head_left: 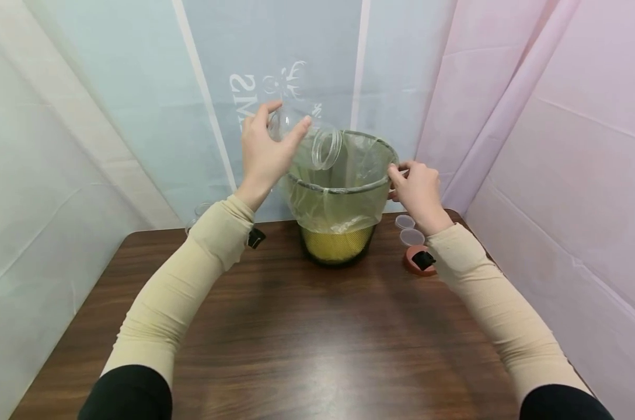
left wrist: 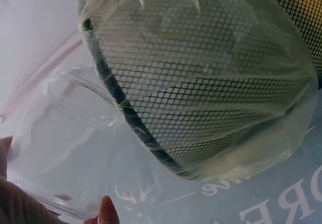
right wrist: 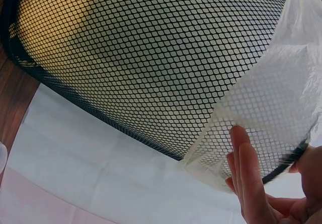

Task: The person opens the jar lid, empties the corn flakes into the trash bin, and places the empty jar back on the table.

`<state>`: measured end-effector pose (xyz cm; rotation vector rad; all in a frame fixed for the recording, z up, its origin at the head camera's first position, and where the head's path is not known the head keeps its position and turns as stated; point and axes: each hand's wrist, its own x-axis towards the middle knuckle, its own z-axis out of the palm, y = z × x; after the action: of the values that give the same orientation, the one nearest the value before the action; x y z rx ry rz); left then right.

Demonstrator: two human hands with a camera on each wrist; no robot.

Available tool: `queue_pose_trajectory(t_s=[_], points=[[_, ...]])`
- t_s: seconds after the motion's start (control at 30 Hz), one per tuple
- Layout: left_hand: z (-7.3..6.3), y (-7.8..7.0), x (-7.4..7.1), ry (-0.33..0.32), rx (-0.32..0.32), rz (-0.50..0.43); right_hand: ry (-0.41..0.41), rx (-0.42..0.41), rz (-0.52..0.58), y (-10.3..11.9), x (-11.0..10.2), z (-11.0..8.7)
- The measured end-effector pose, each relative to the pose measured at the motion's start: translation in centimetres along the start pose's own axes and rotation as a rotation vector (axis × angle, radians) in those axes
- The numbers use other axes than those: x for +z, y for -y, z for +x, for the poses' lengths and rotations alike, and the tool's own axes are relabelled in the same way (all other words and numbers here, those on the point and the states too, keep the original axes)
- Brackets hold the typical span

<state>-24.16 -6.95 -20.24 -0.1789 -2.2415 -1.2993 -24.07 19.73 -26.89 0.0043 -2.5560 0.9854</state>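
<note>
My left hand [head_left: 265,149] grips a clear jar [head_left: 325,150], thumb and fingers spread around its body. The jar lies on its side, tilted, with its mouth toward the opening of a black mesh wastebasket [head_left: 339,248]. A thin translucent bag [head_left: 333,209] lines the basket and folds down over its rim. In the left wrist view, small specks show inside the jar [left wrist: 65,148] near its base, and its mouth overlaps the rim. At the basket's right side my right hand [head_left: 418,189] holds the rim through the bag, thumb over the edge and fingers [right wrist: 251,176] along the outside.
Two small clear lids [head_left: 412,237] and a reddish-brown round piece [head_left: 413,261] lie on the wooden table [head_left: 317,332] right of the basket. Other clear containers [head_left: 203,207] stand at the back left, partly behind my left forearm. Fabric curtains [head_left: 401,70] enclose the back and sides.
</note>
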Motion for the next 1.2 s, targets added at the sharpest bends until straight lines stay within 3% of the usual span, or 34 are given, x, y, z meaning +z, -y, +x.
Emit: queue_pose_trajectory(t_s=[0.17, 0.47, 0.67, 0.83, 1.2], points=[[-0.2, 0.5, -0.4, 0.009, -0.019, -0.117, -0.005, -0.001, -0.019, -0.1, -0.5, 0.1], [-1.2, 1.0, -1.0, 0.016, -0.109, -0.341, 0.011, 0.018, -0.007, 0.2, -1.8, 0.1], [-2.0, 1.4, -1.2, 0.03, -0.138, -0.605, 0.005, 0.013, -0.063, 0.2, -2.8, -0.4], [-2.9, 1.8, -1.4, 0.093, -0.232, -0.822, 0.016, -0.01, -0.136, 0.0, -3.5, -0.9], [-4.5, 3.5, -1.9, 0.164, -0.347, -1.129, 0.115, -0.032, -0.221, -1.3, -4.1, -2.4]])
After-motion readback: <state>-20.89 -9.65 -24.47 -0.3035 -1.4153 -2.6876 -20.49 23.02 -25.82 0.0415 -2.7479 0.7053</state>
